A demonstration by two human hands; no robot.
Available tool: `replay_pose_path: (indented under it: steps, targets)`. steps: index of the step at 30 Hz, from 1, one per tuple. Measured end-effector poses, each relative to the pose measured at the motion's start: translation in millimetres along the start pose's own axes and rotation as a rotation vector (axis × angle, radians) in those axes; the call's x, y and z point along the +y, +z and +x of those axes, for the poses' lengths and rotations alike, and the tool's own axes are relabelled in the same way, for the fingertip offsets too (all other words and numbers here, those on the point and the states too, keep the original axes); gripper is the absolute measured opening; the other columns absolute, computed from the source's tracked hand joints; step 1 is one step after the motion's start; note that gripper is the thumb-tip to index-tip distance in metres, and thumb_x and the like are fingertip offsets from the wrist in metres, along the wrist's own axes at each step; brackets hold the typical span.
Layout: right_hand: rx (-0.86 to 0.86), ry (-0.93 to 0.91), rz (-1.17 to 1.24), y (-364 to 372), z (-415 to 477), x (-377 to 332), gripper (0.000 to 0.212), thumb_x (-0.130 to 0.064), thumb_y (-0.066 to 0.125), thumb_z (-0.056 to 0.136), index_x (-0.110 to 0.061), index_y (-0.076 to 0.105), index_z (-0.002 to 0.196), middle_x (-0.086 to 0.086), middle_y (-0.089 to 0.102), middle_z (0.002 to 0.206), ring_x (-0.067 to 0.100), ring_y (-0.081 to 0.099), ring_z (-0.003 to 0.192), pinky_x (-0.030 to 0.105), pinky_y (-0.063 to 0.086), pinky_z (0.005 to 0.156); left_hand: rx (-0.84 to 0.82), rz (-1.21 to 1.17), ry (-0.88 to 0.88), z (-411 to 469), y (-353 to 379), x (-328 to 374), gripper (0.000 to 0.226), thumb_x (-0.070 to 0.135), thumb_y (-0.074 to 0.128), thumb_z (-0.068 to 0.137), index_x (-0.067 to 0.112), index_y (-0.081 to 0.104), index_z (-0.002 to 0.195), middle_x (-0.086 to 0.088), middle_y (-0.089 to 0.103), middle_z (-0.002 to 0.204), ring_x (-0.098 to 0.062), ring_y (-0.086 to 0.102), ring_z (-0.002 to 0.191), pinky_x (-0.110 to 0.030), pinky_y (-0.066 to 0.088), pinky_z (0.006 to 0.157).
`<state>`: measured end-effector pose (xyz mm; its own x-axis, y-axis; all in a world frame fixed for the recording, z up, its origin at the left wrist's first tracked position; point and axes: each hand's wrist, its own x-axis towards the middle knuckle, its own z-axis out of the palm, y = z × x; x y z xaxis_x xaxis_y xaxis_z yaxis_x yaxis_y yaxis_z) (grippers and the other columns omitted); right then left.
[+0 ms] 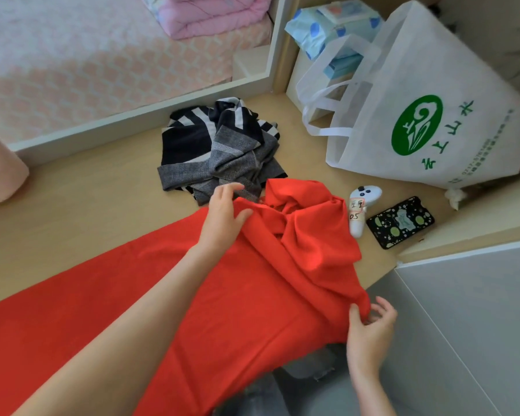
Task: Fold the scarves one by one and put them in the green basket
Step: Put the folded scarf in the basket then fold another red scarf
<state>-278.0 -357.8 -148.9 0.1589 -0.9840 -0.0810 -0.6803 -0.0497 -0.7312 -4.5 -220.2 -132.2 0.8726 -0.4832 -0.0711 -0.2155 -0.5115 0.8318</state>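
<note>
floor: light wooden floor (87,205) | on it: long red cloth scarf (102,310) | just behind: crumpled black, white and grey scarf (222,148) | right: big white cloth bag (433,100) lying down | between: small white plastic controller (359,211) beside black spotted phone (400,222)

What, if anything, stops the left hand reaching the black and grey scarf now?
Probably nothing, so yes: the left hand sits at the near edge of the black and grey scarf, which lies uncovered. It grips the red scarf, though, and must release that first.
</note>
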Motion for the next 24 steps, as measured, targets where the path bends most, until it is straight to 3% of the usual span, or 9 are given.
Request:
replay_pose_path:
  steps: [2,4,7,11,13,15,18,20,24]
  targets:
    - [0.014,-0.23,-0.118,9,-14,-9,0.05,0.002,0.07,0.078,-0.003,0.049,0.123,0.019,0.052,0.117,0.036,0.046,0.108,0.047,0.037,0.094,-0.011,0.072,0.052,-14,0,1,0.038,0.01,0.065,0.088,0.007,0.055,0.124,-0.009,0.049,0.13,-0.022,0.045,0.124,-0.022,0.03,0.106]
    - [-0.06,-0.426,-0.146,22,-32,-29,0.047,0.0,0.067,0.081,-0.003,0.051,0.125,0.017,0.047,0.128,0.032,0.04,0.119,0.042,0.031,0.102,0.089,0.162,0.103,-36,-8,-6,0.037,0.006,0.063,0.088,0.007,0.057,0.124,-0.01,0.049,0.134,-0.025,0.045,0.126,-0.033,0.034,0.108]
    - [-0.343,-0.722,-0.162,48,-67,-57,0.045,-0.023,0.053,0.092,-0.011,0.047,0.136,0.007,0.036,0.147,0.022,0.031,0.135,0.032,0.022,0.112,0.255,0.276,0.123,-83,-31,-27,0.041,0.004,0.06,0.088,0.009,0.054,0.128,-0.01,0.047,0.14,-0.028,0.043,0.129,-0.045,0.032,0.111]
    - [-0.673,-1.032,-0.386,94,-110,-73,0.066,-0.051,0.037,0.095,-0.018,0.023,0.151,0.005,0.01,0.16,0.019,0.004,0.147,0.033,0.005,0.118,0.25,0.486,0.014,-164,-62,-71,0.046,0.028,0.038,0.092,0.016,0.047,0.136,-0.007,0.037,0.149,-0.024,0.029,0.141,-0.046,0.015,0.116]
    - [-0.74,-1.071,-0.506,115,-123,-73,0.072,-0.06,0.026,0.095,-0.02,0.013,0.153,0.005,0.002,0.161,0.02,-0.004,0.147,0.035,0.0,0.117,0.203,0.594,-0.13,-197,-75,-99,0.056,0.04,0.031,0.094,0.014,0.042,0.142,-0.009,0.03,0.155,-0.024,0.016,0.146,-0.046,0.004,0.117]
    - [-0.753,-1.072,-0.646,129,-128,-74,0.076,-0.066,0.016,0.094,-0.018,0.014,0.153,0.008,0.006,0.16,0.023,0.002,0.147,0.038,0.005,0.115,0.172,0.654,-0.281,-222,-89,-125,0.069,0.055,0.017,0.096,0.013,0.032,0.148,-0.011,0.019,0.159,-0.026,0.005,0.149,-0.046,-0.005,0.117]
    - [-0.729,-1.049,-0.783,138,-124,-72,0.08,-0.07,0.01,0.092,-0.017,0.017,0.153,0.011,0.011,0.159,0.026,0.007,0.146,0.043,0.011,0.112,0.167,0.688,-0.456,-241,-107,-158,0.082,0.068,0.005,0.092,0.015,0.019,0.152,-0.012,0.01,0.161,-0.029,0.0,0.148,-0.058,0.002,0.115]
    - [-0.723,-1.044,-0.81,138,-119,-70,0.082,-0.071,0.011,0.092,-0.017,0.013,0.153,0.01,0.008,0.16,0.026,0.004,0.147,0.043,0.008,0.114,0.136,0.686,-0.497,-245,-116,-172,0.084,0.071,0.005,0.09,0.017,0.015,0.153,-0.011,0.008,0.161,-0.029,0.0,0.148,-0.065,0.009,0.111]
    - [-0.741,-1.064,-0.816,131,-117,-68,0.087,-0.076,0.008,0.088,-0.019,-0.001,0.153,0.009,-0.008,0.16,0.023,-0.011,0.146,0.04,-0.004,0.116,0.129,0.685,-0.442,-239,-126,-175,0.08,0.068,0.008,0.092,0.016,0.017,0.153,-0.008,0.007,0.162,-0.026,-0.002,0.149,-0.059,0.002,0.115]
